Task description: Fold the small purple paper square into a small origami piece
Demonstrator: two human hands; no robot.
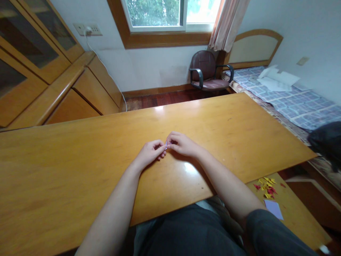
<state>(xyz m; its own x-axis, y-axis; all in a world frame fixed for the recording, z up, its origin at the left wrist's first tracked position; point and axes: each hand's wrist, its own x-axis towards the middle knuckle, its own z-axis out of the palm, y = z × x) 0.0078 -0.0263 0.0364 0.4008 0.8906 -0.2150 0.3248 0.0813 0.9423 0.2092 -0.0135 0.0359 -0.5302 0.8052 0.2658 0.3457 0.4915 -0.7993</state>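
Over the middle of the wooden table [80,153], my two hands meet at a small folded piece of purple paper [166,145]. My left hand [152,152] pinches it from the left between thumb and fingertips. From the right, my right hand [181,143] is closed on the same piece, its fingers curled over. Only a sliver of the paper shows between the fingertips, so its folded shape is mostly hidden.
On a lower surface at the right lie several folded yellow and red paper pieces [267,185] and a stack of purple paper squares [274,209]. Beyond the table stand a maroon armchair [204,65] and a bed [298,99]. Wooden cabinets [87,92] line the left.
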